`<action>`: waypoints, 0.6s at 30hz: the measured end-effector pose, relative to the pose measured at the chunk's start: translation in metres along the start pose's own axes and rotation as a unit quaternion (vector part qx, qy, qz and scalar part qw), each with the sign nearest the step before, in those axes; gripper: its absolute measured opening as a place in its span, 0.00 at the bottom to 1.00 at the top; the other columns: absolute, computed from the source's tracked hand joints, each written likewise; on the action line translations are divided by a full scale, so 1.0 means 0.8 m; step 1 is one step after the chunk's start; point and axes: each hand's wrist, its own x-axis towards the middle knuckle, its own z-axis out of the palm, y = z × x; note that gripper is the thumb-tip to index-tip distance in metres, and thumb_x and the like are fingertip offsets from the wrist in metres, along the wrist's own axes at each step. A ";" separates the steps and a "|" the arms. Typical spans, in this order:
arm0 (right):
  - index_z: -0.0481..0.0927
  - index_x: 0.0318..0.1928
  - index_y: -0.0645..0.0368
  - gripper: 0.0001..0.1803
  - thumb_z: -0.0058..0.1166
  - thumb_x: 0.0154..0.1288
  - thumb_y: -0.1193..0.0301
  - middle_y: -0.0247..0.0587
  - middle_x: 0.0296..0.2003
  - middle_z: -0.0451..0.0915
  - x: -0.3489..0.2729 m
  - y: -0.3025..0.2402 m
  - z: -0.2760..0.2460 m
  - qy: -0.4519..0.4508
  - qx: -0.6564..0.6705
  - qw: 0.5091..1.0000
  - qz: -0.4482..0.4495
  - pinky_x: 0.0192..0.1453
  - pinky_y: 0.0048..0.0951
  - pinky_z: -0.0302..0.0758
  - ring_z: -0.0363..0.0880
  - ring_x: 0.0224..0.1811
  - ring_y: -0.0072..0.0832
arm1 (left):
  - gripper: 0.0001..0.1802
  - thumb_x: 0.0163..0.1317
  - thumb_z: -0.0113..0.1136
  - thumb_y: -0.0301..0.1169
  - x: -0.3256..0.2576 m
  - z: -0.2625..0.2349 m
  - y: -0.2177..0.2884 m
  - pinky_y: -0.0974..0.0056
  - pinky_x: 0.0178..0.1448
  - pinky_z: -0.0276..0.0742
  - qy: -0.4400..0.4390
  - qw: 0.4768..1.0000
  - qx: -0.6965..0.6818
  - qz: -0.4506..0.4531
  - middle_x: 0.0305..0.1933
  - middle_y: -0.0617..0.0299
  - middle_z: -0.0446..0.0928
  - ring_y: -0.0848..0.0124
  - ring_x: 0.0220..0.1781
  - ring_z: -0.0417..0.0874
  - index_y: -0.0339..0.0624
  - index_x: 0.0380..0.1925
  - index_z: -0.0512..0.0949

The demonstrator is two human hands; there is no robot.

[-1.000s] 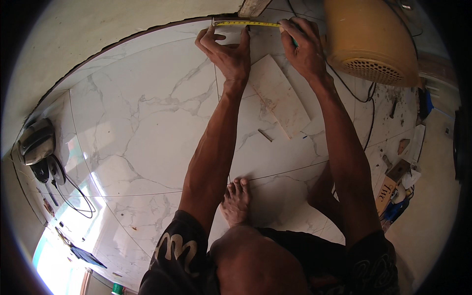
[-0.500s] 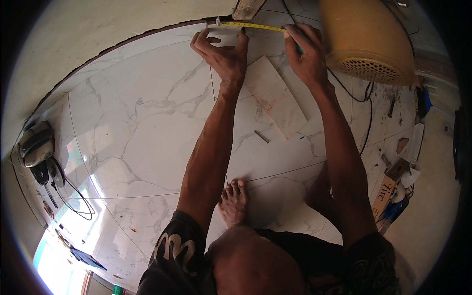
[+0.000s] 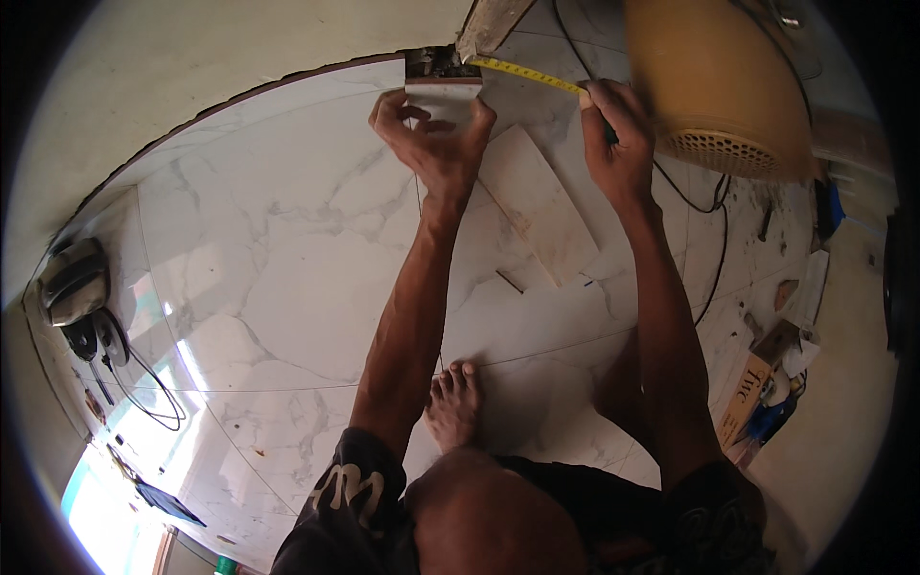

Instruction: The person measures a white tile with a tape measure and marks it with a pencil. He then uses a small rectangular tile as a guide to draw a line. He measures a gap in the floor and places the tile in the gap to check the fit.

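Tile piece point(image 3: 444, 91) has come away from the far wall point(image 3: 287, 34), and the tape measure's point(image 3: 527, 74) free end has slid right.
The left hand point(image 3: 433, 149) pinches the small white tile piece by its two ends, just past the palm, with a dark gap point(image 3: 429, 63) behind it. To the right, well apart, the right hand point(image 3: 621, 144) grips the tape measure, and its yellow strip runs left to near the wood post point(image 3: 494, 24). Nearer, a long flat board point(image 3: 546, 206) lies between the arms.

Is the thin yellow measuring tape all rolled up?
No, the thin yellow measuring tape stretches out from the person's right hand.
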 end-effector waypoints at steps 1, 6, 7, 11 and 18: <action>0.84 0.50 0.61 0.10 0.61 0.70 0.77 0.42 0.45 0.82 -0.005 0.000 0.002 -0.005 -0.009 1.000 0.004 0.54 0.37 0.76 0.79 0.50 0.38 | 0.47 0.43 0.83 0.28 -0.005 -0.008 0.003 0.65 0.38 0.87 0.000 1.000 -0.010 -0.008 0.58 0.51 0.60 0.65 0.51 0.73 0.33 0.58 0.60; 0.85 0.51 0.62 0.11 0.58 0.72 0.74 0.43 0.45 0.82 -0.015 0.004 0.017 -0.084 -0.066 0.992 0.068 0.57 0.39 0.76 0.79 0.50 0.42 | 0.45 0.41 0.84 0.29 -0.010 -0.079 0.015 0.66 0.33 0.82 0.009 0.998 0.057 -0.029 0.53 0.53 0.65 0.68 0.47 0.74 0.34 0.56 0.64; 0.85 0.52 0.62 0.12 0.57 0.72 0.73 0.43 0.45 0.82 -0.015 0.005 0.021 -0.109 -0.077 0.987 0.086 0.57 0.40 0.77 0.79 0.50 0.43 | 0.45 0.40 0.85 0.29 -0.011 -0.096 0.016 0.66 0.33 0.83 0.010 0.995 0.098 -0.028 0.51 0.54 0.67 0.68 0.47 0.75 0.34 0.56 0.65; 0.86 0.53 0.59 0.15 0.54 0.71 0.70 0.44 0.47 0.82 -0.006 0.017 0.040 -0.175 -0.113 0.973 0.101 0.58 0.43 0.79 0.79 0.50 0.44 | 0.44 0.39 0.84 0.35 -0.009 -0.148 0.034 0.63 0.35 0.78 -0.062 0.975 0.205 -0.067 0.47 0.54 0.69 0.66 0.46 0.74 0.34 0.54 0.68; 0.87 0.53 0.54 0.17 0.51 0.71 0.64 0.46 0.49 0.83 0.021 0.045 0.064 -0.259 -0.119 0.949 0.133 0.58 0.47 0.81 0.81 0.55 0.48 | 0.41 0.39 0.81 0.36 -0.012 -0.188 0.041 0.52 0.48 0.75 -0.145 0.945 0.280 -0.087 0.48 0.50 0.69 0.57 0.48 0.73 0.34 0.52 0.68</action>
